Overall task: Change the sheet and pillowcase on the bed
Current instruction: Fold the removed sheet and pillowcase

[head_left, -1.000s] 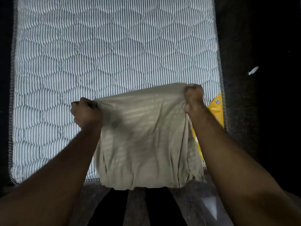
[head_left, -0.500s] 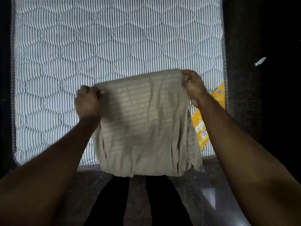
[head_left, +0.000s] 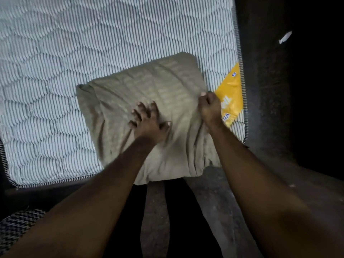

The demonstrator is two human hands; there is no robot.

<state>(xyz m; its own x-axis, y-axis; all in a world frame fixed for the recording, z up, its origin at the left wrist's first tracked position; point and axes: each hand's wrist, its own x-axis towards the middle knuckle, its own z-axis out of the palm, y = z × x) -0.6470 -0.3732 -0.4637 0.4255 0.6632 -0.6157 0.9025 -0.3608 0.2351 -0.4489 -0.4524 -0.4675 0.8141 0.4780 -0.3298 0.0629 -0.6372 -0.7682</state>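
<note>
Handling: pillow (head_left: 149,90) looks soft, light, we judge
Grip: our right hand (head_left: 210,108) pinches its edge; left hand (head_left: 149,121) presses flat, fingers spread

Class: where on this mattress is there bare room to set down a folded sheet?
Bare: the mattress left of and beyond the pillow. Crowded: the near right corner, with the pillow, both hands (left, right) and the yellow label.

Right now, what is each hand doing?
Left hand: open, fingers spread, pressing flat on the beige pillow.
Right hand: closed, gripping the pillow's right edge.
</note>
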